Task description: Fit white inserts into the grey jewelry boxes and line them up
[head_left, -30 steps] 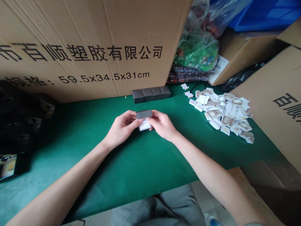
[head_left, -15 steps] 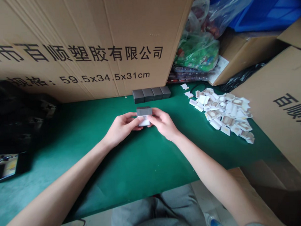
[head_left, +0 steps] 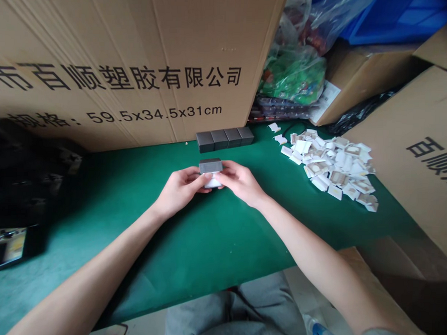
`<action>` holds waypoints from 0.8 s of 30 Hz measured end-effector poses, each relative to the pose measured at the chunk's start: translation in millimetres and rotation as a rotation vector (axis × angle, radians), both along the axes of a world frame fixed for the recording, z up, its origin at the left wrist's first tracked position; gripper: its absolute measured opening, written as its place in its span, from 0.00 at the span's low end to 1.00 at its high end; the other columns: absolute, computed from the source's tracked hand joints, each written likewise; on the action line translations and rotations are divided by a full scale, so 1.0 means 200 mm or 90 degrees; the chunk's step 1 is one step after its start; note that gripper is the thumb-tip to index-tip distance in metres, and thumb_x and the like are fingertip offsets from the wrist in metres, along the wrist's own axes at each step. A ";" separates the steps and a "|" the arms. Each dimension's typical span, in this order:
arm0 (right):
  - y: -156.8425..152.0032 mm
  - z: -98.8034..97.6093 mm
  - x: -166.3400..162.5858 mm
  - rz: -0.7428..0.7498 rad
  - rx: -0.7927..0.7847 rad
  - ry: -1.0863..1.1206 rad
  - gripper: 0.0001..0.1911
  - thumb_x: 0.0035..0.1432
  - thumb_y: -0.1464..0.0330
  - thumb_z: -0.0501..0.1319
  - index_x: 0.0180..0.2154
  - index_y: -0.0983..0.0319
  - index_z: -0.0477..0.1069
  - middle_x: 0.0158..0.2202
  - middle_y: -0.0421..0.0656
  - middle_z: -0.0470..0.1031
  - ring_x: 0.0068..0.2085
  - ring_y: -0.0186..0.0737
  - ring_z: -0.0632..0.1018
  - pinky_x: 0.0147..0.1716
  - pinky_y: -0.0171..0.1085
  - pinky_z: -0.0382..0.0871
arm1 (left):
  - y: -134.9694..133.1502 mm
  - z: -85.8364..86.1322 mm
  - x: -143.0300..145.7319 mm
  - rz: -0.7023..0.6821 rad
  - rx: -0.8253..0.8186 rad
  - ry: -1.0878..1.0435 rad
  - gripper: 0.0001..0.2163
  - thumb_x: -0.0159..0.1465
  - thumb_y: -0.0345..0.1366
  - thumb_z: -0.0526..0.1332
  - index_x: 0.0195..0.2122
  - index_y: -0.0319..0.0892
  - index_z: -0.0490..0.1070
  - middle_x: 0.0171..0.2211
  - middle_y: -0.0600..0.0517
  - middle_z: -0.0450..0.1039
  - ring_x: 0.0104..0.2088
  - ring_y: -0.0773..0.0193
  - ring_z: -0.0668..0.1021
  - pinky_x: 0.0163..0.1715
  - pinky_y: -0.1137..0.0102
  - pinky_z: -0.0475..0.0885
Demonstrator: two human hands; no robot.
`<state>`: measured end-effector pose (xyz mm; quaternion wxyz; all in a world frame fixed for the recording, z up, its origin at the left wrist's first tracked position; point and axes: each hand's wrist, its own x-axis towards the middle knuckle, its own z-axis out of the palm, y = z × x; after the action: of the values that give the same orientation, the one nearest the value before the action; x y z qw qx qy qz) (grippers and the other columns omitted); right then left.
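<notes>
Between my two hands is a small dark grey box (head_left: 210,165) with a raised lid and a white insert (head_left: 213,181) showing at its front. My left hand (head_left: 181,189) is closed around its left side, thumb on the white part. My right hand (head_left: 241,183) grips the right side, its thumb also pressing at the white part. The fingers behind and under the box are mostly hidden. Just beyond, a row of several shut dark grey boxes (head_left: 225,139) stands against the cardboard carton.
A heap of white folded inserts (head_left: 333,166) lies to the right on the green table (head_left: 220,265). Behind stands a large carton (head_left: 139,47); another carton (head_left: 422,145) is at the right. Black items (head_left: 25,175) are piled at left. Plastic bags (head_left: 294,74) lie at the back.
The held box has shifted slightly to the left, and a little more of its white front shows under the lid. Both hands keep their grip.
</notes>
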<state>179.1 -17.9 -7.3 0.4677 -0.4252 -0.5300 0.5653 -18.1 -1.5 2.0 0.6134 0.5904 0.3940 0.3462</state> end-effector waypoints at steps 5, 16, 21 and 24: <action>0.00 -0.01 0.00 0.024 0.015 0.000 0.21 0.57 0.60 0.70 0.50 0.59 0.73 0.39 0.43 0.80 0.39 0.40 0.80 0.37 0.39 0.78 | 0.00 -0.01 -0.01 -0.008 0.018 0.014 0.25 0.63 0.51 0.68 0.55 0.39 0.77 0.48 0.43 0.82 0.44 0.51 0.84 0.47 0.59 0.82; 0.00 -0.02 0.01 0.041 0.046 -0.024 0.19 0.59 0.59 0.67 0.50 0.59 0.73 0.41 0.44 0.80 0.39 0.40 0.79 0.36 0.39 0.78 | 0.00 -0.01 0.00 -0.012 0.028 0.033 0.26 0.62 0.52 0.68 0.55 0.40 0.77 0.48 0.43 0.82 0.42 0.52 0.84 0.47 0.58 0.81; 0.00 -0.01 0.00 0.031 0.050 -0.016 0.18 0.60 0.60 0.67 0.50 0.59 0.74 0.42 0.45 0.80 0.41 0.41 0.80 0.38 0.40 0.78 | 0.00 0.02 0.00 -0.020 0.024 0.037 0.24 0.65 0.51 0.67 0.57 0.41 0.76 0.48 0.44 0.82 0.44 0.52 0.84 0.49 0.58 0.80; 0.00 -0.01 0.00 0.020 0.051 -0.015 0.17 0.60 0.60 0.67 0.50 0.59 0.74 0.45 0.46 0.81 0.43 0.42 0.80 0.38 0.40 0.78 | 0.00 0.03 0.00 -0.017 0.022 0.036 0.26 0.64 0.49 0.68 0.59 0.40 0.73 0.45 0.43 0.83 0.42 0.52 0.84 0.49 0.57 0.80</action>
<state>179.6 -17.3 -8.7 0.4692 -0.4039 -0.5645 0.5460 -18.9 -1.9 7.1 0.5962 0.6159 0.3972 0.3276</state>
